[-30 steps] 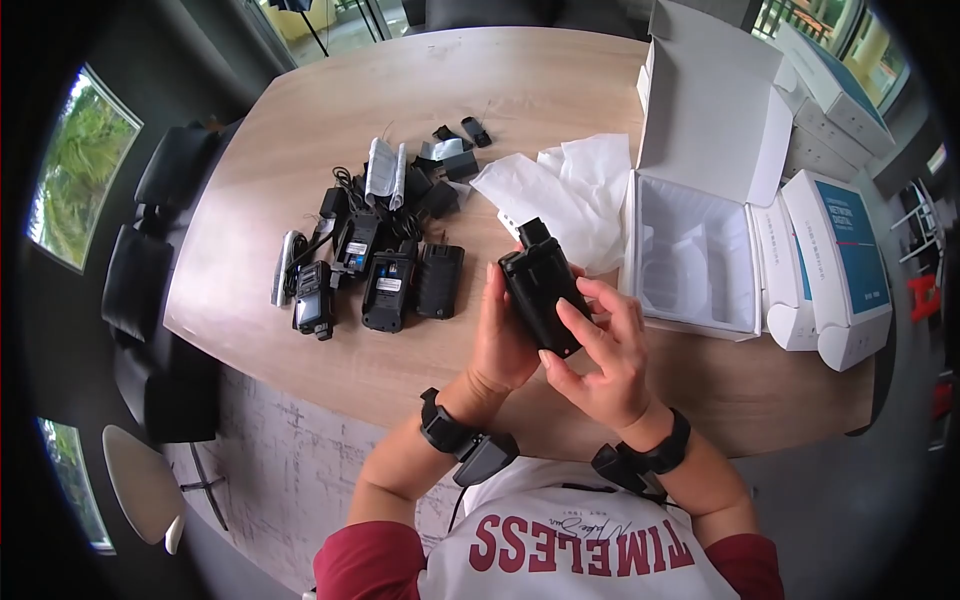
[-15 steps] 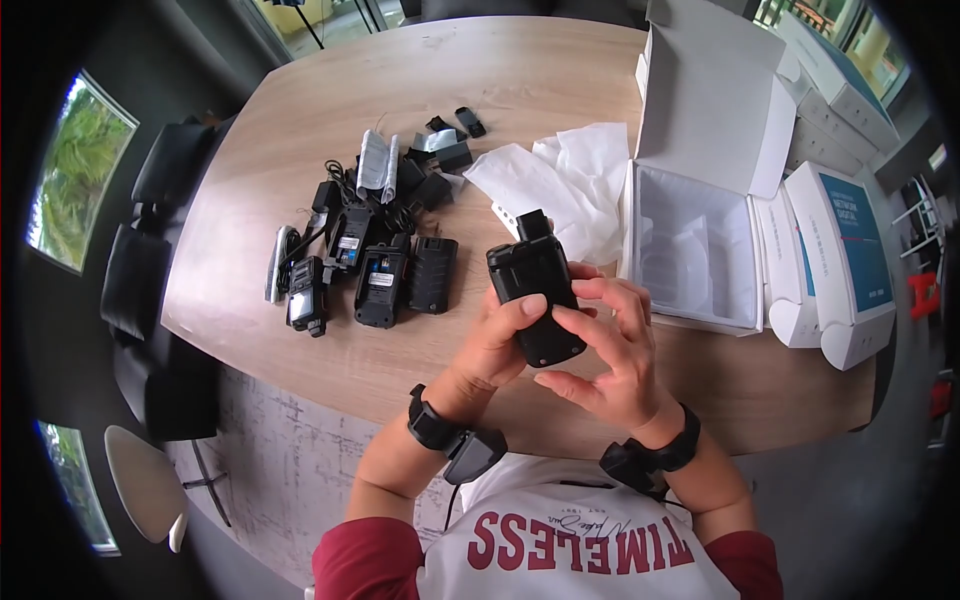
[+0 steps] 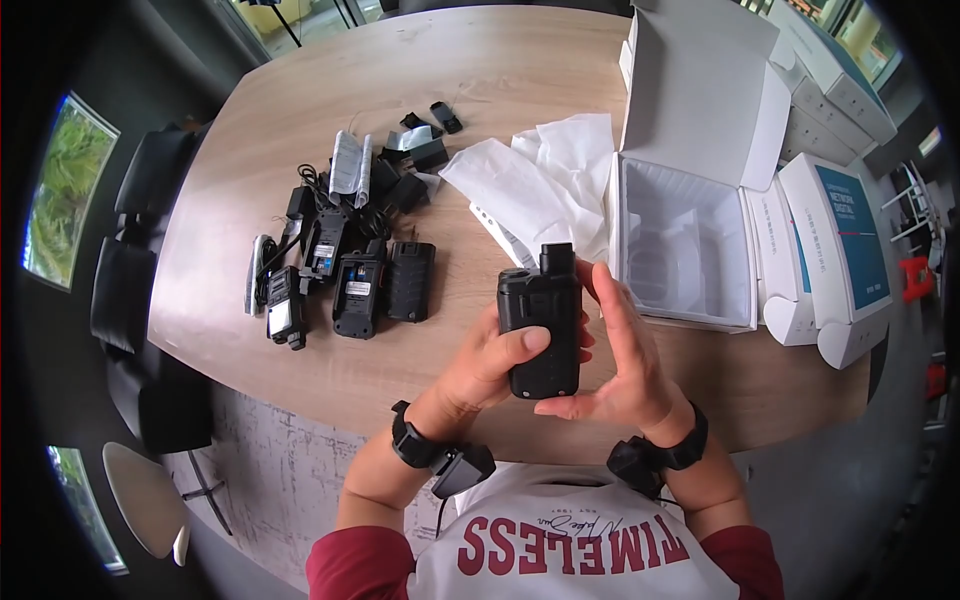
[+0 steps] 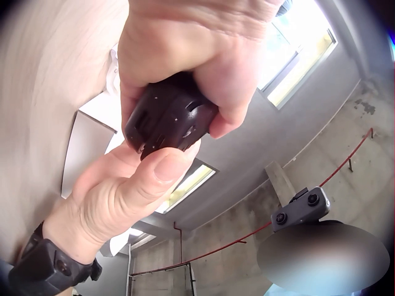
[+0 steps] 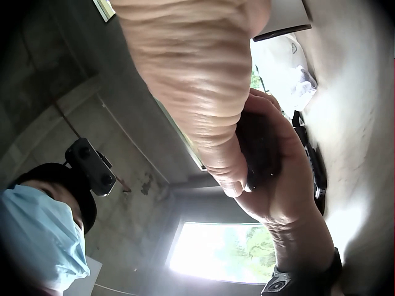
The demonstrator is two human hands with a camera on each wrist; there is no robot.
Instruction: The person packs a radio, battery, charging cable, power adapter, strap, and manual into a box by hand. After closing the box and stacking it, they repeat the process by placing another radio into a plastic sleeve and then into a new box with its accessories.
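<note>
Both hands meet on one black handheld radio [image 3: 540, 322], raised above the wooden table [image 3: 480, 90] just in front of the open white box [image 3: 690, 200]. Her left hand [image 3: 478, 365] wraps it from behind, thumb curled over the front; the right hand [image 3: 625, 365] lies nearly flat against its side, fingers straight. It looks like an inspection, or pressing the back home. Next calls for a firm hold while turning it.

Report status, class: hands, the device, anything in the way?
Left hand grips black radio above the table. Right hand flat against its side, fingers straight. Nothing between hands and radio; open box lies just beyond.
</note>
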